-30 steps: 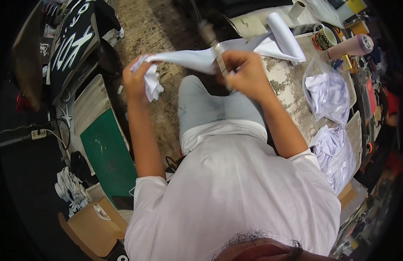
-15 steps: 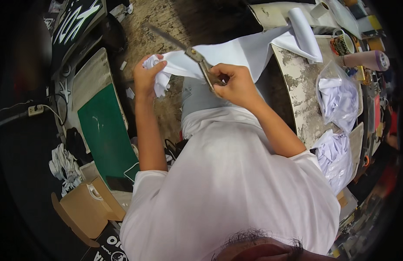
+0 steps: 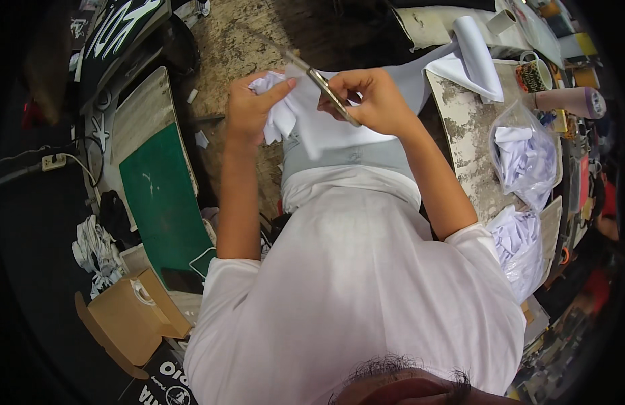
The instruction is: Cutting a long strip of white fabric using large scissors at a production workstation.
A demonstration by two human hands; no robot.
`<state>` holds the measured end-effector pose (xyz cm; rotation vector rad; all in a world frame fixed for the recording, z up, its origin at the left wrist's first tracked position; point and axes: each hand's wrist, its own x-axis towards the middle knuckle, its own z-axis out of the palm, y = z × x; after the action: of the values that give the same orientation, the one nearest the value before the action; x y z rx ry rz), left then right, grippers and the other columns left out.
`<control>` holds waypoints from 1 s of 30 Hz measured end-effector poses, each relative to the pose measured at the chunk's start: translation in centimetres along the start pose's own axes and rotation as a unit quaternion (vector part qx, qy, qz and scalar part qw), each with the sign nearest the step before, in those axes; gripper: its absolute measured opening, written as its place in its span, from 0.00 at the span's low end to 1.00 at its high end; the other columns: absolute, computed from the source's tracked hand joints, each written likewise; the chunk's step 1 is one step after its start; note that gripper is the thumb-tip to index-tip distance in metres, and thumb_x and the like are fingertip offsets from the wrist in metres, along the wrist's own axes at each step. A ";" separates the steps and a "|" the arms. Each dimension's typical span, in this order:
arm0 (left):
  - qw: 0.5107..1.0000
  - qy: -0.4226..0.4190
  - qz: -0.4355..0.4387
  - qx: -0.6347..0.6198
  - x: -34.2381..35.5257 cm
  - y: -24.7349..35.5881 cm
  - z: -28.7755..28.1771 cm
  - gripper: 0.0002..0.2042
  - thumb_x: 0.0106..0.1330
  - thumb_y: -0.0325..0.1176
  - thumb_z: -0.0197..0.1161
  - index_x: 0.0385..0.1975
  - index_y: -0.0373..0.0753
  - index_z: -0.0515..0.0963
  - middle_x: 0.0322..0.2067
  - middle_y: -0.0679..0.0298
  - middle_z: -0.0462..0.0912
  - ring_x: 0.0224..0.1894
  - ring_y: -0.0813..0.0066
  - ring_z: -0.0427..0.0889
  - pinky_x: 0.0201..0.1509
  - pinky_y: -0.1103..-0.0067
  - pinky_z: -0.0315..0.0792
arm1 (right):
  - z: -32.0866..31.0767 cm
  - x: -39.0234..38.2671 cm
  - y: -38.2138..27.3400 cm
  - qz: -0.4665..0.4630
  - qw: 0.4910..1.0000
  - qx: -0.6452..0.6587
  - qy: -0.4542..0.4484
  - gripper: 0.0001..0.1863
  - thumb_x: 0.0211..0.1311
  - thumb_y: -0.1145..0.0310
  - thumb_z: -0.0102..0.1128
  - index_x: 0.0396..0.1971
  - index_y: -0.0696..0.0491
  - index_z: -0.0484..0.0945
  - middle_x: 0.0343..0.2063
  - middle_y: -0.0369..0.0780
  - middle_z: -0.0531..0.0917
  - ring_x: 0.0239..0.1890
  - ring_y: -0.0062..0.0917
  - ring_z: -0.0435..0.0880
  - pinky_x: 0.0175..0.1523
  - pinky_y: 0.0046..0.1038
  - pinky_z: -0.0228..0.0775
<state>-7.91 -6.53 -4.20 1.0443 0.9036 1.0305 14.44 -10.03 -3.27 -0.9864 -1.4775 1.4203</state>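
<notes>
My left hand [image 3: 250, 108] is closed on a bunched part of a white cloth [image 3: 373, 128], thumb pressed over the folds. The cloth spreads across my lap and runs right to a white roll [image 3: 475, 57] on the side table. My right hand [image 3: 373, 101] grips a pair of metal scissors [image 3: 312, 74], fingers through the handles. The blades point up and to the far left, beside my left hand, and look blurred, so how far apart they are is unclear. Part of the cloth lies behind the scissors.
To the right, a worn table [image 3: 464, 135] bears a mug [image 3: 533, 73], a pinkish tumbler [image 3: 570, 101] and a clear bag of white cloth [image 3: 525, 158]. On the left are a green board [image 3: 165, 202] and an open cardboard box [image 3: 133, 317]. Cloth scraps lie on the worn floor.
Both hands have moved slightly farther away, and my left hand has come right, closer to the scissors. The scissors have turned edge-on. The cloth now hangs lower over my lap.
</notes>
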 end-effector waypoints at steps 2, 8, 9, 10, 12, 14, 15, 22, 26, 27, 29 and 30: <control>1.000 -0.013 -0.001 0.025 0.2 -0.2 0.0 0.06 0.60 0.23 0.69 0.35 0.30 0.82 0.29 0.62 0.85 0.28 0.80 0.82 0.31 0.83 0.74 | -0.4 0.8 0.8 -0.022 1.000 0.011 -0.002 0.09 0.47 0.80 0.66 0.32 0.59 0.84 0.20 0.30 0.79 0.23 0.10 0.72 0.29 0.18 0.64; 0.999 0.005 0.019 0.038 0.5 0.5 0.7 0.07 0.58 0.25 0.71 0.35 0.31 0.84 0.28 0.66 0.85 0.26 0.83 0.80 0.31 0.85 0.72 | -1.2 0.4 1.6 0.075 0.989 -0.016 0.126 0.09 0.52 0.74 0.75 0.30 0.59 0.82 0.16 0.27 0.73 0.21 0.08 0.70 0.26 0.16 0.63; 0.998 -0.014 0.021 0.059 0.6 0.6 0.5 0.07 0.57 0.24 0.71 0.35 0.32 0.84 0.28 0.66 0.85 0.27 0.83 0.80 0.31 0.84 0.72 | -1.4 0.0 1.6 0.073 0.989 0.009 0.132 0.10 0.52 0.74 0.75 0.30 0.59 0.81 0.18 0.28 0.76 0.22 0.08 0.71 0.27 0.16 0.63; 0.996 -0.034 0.023 0.079 0.8 0.7 0.3 0.07 0.57 0.24 0.72 0.34 0.32 0.85 0.28 0.66 0.85 0.27 0.83 0.80 0.32 0.84 0.73 | -1.6 0.0 2.0 0.071 0.988 0.007 0.134 0.10 0.52 0.74 0.75 0.30 0.59 0.81 0.18 0.28 0.76 0.22 0.08 0.71 0.27 0.16 0.63; 0.996 -0.047 0.007 0.082 1.1 0.7 0.6 0.07 0.56 0.23 0.71 0.34 0.32 0.85 0.28 0.66 0.85 0.28 0.83 0.80 0.32 0.84 0.73 | -2.0 0.3 2.5 -0.040 0.989 0.036 0.141 0.10 0.53 0.74 0.75 0.33 0.59 0.81 0.21 0.28 0.79 0.25 0.08 0.72 0.29 0.15 0.65; 0.994 -0.065 0.000 0.084 0.9 0.9 0.8 0.07 0.56 0.22 0.71 0.34 0.32 0.85 0.27 0.65 0.85 0.28 0.83 0.80 0.33 0.83 0.73 | -1.8 0.3 1.4 -0.050 0.988 0.018 0.145 0.11 0.51 0.81 0.69 0.36 0.59 0.81 0.23 0.29 0.80 0.26 0.08 0.73 0.31 0.16 0.67; 0.988 -0.075 0.002 0.132 0.7 1.0 0.8 0.07 0.55 0.22 0.71 0.34 0.32 0.85 0.27 0.66 0.85 0.28 0.83 0.80 0.33 0.83 0.73 | -1.7 0.5 0.9 -0.043 0.991 -0.002 0.125 0.12 0.50 0.77 0.72 0.36 0.57 0.82 0.26 0.31 0.82 0.29 0.10 0.77 0.34 0.17 0.70; 0.989 -0.078 -0.014 0.126 0.6 -0.3 1.8 0.06 0.58 0.25 0.70 0.33 0.31 0.84 0.26 0.69 0.82 0.28 0.84 0.76 0.33 0.85 0.68 | -1.0 1.5 1.4 -0.069 0.987 -0.035 0.139 0.10 0.46 0.84 0.62 0.28 0.56 0.76 0.22 0.28 0.73 0.26 0.08 0.69 0.29 0.18 0.63; 0.996 -0.052 -0.044 0.049 0.3 -0.3 1.2 0.07 0.62 0.28 0.67 0.34 0.30 0.83 0.27 0.68 0.81 0.28 0.83 0.76 0.32 0.85 0.68 | -0.7 1.0 -1.6 -0.047 0.986 -0.064 0.149 0.09 0.47 0.82 0.63 0.31 0.58 0.78 0.17 0.32 0.74 0.23 0.11 0.67 0.28 0.21 0.63; 0.999 -0.025 -0.026 0.023 0.5 -0.6 0.9 0.09 0.64 0.31 0.65 0.35 0.31 0.81 0.27 0.67 0.79 0.27 0.82 0.75 0.32 0.84 0.68 | -0.7 1.1 -1.5 -0.040 0.988 -0.038 0.146 0.08 0.49 0.83 0.64 0.29 0.57 0.76 0.18 0.30 0.73 0.24 0.09 0.67 0.29 0.18 0.62; 1.000 -0.001 -0.010 -0.001 0.6 -0.8 0.1 0.11 0.66 0.34 0.63 0.36 0.31 0.80 0.26 0.66 0.78 0.25 0.81 0.74 0.31 0.83 0.67 | -0.9 1.1 -1.2 -0.033 0.989 -0.012 0.147 0.09 0.51 0.84 0.65 0.27 0.56 0.74 0.19 0.27 0.71 0.25 0.07 0.67 0.29 0.16 0.61; 0.999 -0.019 -0.014 -0.043 0.7 -0.2 0.1 0.11 0.66 0.34 0.63 0.37 0.31 0.79 0.26 0.66 0.77 0.26 0.81 0.73 0.31 0.83 0.67 | -1.4 1.0 -1.2 -0.032 0.986 -0.026 0.164 0.09 0.52 0.83 0.66 0.26 0.56 0.73 0.18 0.26 0.71 0.24 0.07 0.66 0.28 0.15 0.60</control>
<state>-7.64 -5.95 -4.42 0.9741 0.8339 1.0140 15.40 -8.65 -2.03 -1.1353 -1.2937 1.1163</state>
